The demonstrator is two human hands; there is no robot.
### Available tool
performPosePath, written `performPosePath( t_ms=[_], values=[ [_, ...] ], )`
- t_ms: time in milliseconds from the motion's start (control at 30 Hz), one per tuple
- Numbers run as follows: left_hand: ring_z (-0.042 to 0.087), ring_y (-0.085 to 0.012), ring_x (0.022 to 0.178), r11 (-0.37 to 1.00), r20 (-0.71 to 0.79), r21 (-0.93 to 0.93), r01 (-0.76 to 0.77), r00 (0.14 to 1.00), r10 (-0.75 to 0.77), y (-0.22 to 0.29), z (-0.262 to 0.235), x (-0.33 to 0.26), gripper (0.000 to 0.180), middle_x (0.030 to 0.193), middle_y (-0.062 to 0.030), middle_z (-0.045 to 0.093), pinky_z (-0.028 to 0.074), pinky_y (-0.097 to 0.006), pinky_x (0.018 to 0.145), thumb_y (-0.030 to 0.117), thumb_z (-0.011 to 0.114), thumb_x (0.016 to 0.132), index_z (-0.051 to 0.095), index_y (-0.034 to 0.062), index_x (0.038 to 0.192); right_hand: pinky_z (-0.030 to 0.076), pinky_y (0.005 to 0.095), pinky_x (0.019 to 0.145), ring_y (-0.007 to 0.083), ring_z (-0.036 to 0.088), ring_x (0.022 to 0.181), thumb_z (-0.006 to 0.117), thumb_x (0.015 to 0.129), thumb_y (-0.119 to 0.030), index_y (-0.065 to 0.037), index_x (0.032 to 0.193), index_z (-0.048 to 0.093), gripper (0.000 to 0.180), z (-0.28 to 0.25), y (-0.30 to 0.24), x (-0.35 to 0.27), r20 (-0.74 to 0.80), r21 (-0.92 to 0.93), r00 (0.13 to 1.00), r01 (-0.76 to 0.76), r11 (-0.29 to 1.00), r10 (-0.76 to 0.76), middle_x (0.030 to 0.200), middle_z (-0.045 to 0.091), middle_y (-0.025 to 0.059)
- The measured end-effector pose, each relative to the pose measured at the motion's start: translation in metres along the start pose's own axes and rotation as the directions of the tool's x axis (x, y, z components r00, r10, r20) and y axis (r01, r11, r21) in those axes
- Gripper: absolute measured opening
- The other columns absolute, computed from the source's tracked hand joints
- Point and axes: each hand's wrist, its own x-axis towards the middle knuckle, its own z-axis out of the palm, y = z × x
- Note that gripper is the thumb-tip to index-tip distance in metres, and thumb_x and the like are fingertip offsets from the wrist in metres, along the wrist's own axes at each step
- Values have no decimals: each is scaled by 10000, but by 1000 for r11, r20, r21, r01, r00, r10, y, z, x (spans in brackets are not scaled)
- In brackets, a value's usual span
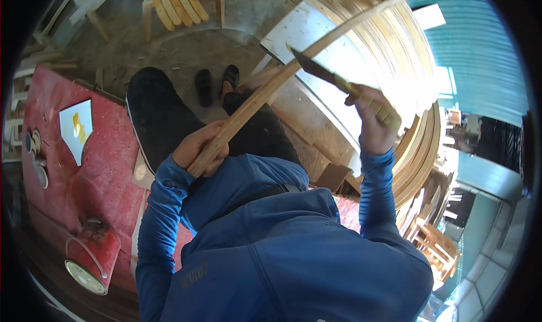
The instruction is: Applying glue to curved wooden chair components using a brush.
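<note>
Teal corrugated wall [480,56] to the right, strong glare on that side; dusty floor ahead, with a slatted wooden seat [176,5] at the top edge. Worker in blue, legs in black. Left hand [199,148] closed around the near end of a curved wooden strip [257,100], which slants over the lap toward upper right. Far end reaches above a pile of curved wood [420,164]; glare hides whether it touches. Holding the near end low by the body probably steadies the length and leaves the middle free. Right hand [379,116] closed on a flat-bladed scraper [316,69], blade crossing the strip near mid-length, contact unclear; yellowish matter at its tip. Red desk [51,99] at left carries a white plate [69,138] smeared with yellow paste [79,129], likely set there for easy reach. Red bucket [107,246] farther back, wire handle showing.
</note>
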Motion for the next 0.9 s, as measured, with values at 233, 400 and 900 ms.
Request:
performPosePath(
  t_ms=[233,400,900],
  values=[
    [469,-122,384,999,-29,34,28,999,-27,-5,37,65,507,697,-66,559,364,-247,325,428,342,1078,361,125,1485,545,294,861,252,708,985,723,850,64,26,1038,716,192,-2,36,-82,-136,-126,991,-15,992,-2,1065,730,182],
    [457,-107,379,994,-38,66,85,996,-82,-13,44,82,500,637,-41,522,371,-236,336,445,345,1079,441,121,1448,549,359,827,304,683,969,796,735,-2,-13,1068,726,340,-1,52,-84,102,-226,955,293,929,-277,1146,692,169],
    [508,-109,409,994,-31,112,11,999,-8,-10,38,85,513,623,-40,559,395,-243,343,495,358,1067,569,46,941,576,398,851,339,659,1031,730,658,-89,-45,1097,733,441,-12,51,-83,336,-339,894,409,847,-298,1233,649,186]
  ],
)
